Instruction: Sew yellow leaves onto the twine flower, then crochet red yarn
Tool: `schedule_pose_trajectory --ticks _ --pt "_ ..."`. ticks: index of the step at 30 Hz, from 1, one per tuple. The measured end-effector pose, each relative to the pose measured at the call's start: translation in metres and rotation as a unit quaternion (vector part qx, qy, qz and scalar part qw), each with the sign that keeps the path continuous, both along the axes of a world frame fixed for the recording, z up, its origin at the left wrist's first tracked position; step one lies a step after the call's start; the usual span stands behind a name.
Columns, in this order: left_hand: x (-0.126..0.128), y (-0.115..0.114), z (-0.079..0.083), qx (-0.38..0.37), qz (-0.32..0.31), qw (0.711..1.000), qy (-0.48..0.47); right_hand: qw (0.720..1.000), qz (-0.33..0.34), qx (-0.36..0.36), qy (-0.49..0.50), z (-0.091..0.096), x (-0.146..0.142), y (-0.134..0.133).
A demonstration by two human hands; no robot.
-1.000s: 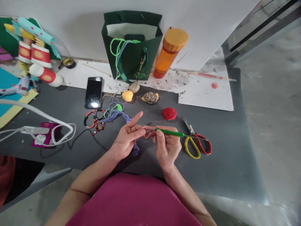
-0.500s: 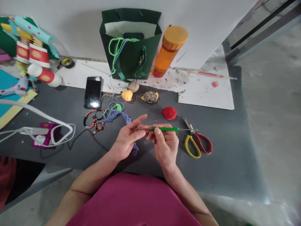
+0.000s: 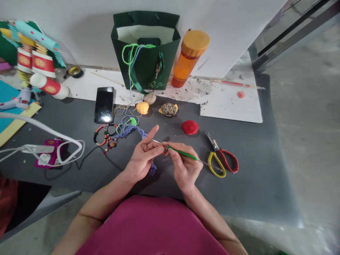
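Note:
My right hand (image 3: pixel 186 165) is closed round the green handle of a crochet hook (image 3: pixel 183 153), whose metal tip points up and left toward my other hand. My left hand (image 3: pixel 143 157) has its index finger stretched out, while the thumb presses against the other fingers; a small bit of red yarn seems pinched there, mostly hidden. Beyond my hands lies a red yarn ball (image 3: pixel 190 127). A purple crocheted piece (image 3: pixel 130 130) runs along the table behind and under my left hand. To the right rest scissors (image 3: pixel 223 161) with one yellow and one red handle.
A green paper bag (image 3: pixel 146 63) and an orange bottle (image 3: pixel 190 58) stand at the back. Small yarn balls (image 3: pixel 142 107), a grey crocheted flower (image 3: pixel 168 109), a phone (image 3: pixel 104 105) and beaded bracelets (image 3: pixel 106 136) lie nearer. White cables (image 3: pixel 66 136) cross the left side.
The crochet hook has tilted: its tip has swung up and left by my left index finger, and its rear end dropped. My right hand turned slightly with it.

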State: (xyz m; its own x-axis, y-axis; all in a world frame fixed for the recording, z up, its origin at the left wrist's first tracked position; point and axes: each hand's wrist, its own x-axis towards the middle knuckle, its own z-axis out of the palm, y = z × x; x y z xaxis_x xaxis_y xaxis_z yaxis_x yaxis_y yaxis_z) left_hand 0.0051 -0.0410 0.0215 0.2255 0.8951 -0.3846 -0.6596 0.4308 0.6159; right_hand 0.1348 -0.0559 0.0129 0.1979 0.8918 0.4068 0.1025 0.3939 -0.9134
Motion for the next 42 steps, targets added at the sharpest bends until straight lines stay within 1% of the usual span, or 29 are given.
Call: schedule_pose_trajectory --ticks 3,6,8,10,13,16,18,21,24,26,27,29,31,32,33,34,35,38,40,42 --pt "-0.001 0.001 -0.001 -0.007 0.0 1.0 0.005 0.997 -0.007 -0.06 0.041 0.001 -0.001 -0.001" --pt "-0.002 0.002 0.0 -0.004 0.006 1.0 0.01 0.995 -0.017 -0.08 0.052 0.001 0.0 -0.001" --pt "-0.003 0.003 0.001 -0.002 0.006 1.0 0.008 0.992 -0.008 -0.099 0.082 0.002 0.002 0.0" --pt "-0.003 0.004 0.002 -0.004 0.001 1.0 0.006 0.983 0.012 -0.128 0.132 0.002 0.003 0.002" --pt "-0.003 0.004 0.002 -0.008 -0.014 1.0 0.006 0.96 0.038 -0.182 0.208 0.002 0.003 0.006" --pt "-0.001 0.002 0.001 -0.001 -0.025 1.0 0.005 0.946 0.062 -0.206 0.242 -0.002 0.0 0.007" --pt "0.0 0.001 0.001 0.006 -0.028 1.0 0.007 0.949 0.067 -0.2 0.234 -0.005 -0.001 0.006" --pt "0.0 0.0 0.001 0.017 -0.025 0.999 0.015 0.961 0.053 -0.182 0.201 -0.009 -0.001 0.004" --pt "-0.001 0.0 0.0 0.021 -0.019 0.999 0.02 0.974 0.047 -0.152 0.163 -0.008 0.002 0.003" --pt "-0.001 0.0 -0.001 0.017 -0.008 0.999 0.028 0.984 0.043 -0.125 0.119 -0.005 0.004 0.002" --pt "0.0 0.0 -0.001 0.015 0.001 0.999 0.032 0.99 0.041 -0.107 0.082 -0.004 0.005 0.002" --pt "0.0 0.0 -0.001 0.014 0.022 0.999 0.036 0.998 0.032 -0.045 -0.01 -0.001 0.005 0.002" --pt "0.001 0.0 0.0 0.013 0.039 0.999 0.035 0.995 0.018 0.038 -0.093 0.0 0.005 0.002" --pt "0.001 0.0 0.001 0.012 0.043 0.998 0.033 0.991 0.012 0.071 -0.116 -0.001 0.004 0.002" --pt "0.001 0.0 0.002 0.01 0.042 0.999 0.029 0.988 0.007 0.09 -0.123 -0.001 0.004 0.002" --pt "0.001 0.0 0.003 0.008 0.037 0.999 0.024 0.989 0.003 0.089 -0.116 -0.001 0.003 0.001" --pt "0.001 0.0 0.003 0.006 0.028 0.999 0.018 0.992 0.002 0.073 -0.099 -0.001 0.002 0.0" --pt "0.0 0.002 0.003 -0.002 0.006 1.0 0.006 0.999 -0.005 -0.004 -0.04 -0.002 0.002 -0.003" --pt "-0.001 0.003 0.002 -0.008 0.007 1.0 0.007 0.999 -0.021 -0.035 -0.026 -0.001 0.002 -0.004" --pt "-0.002 0.003 0.002 -0.011 0.013 1.0 0.015 0.998 -0.035 -0.049 -0.009 -0.001 0.002 -0.004"
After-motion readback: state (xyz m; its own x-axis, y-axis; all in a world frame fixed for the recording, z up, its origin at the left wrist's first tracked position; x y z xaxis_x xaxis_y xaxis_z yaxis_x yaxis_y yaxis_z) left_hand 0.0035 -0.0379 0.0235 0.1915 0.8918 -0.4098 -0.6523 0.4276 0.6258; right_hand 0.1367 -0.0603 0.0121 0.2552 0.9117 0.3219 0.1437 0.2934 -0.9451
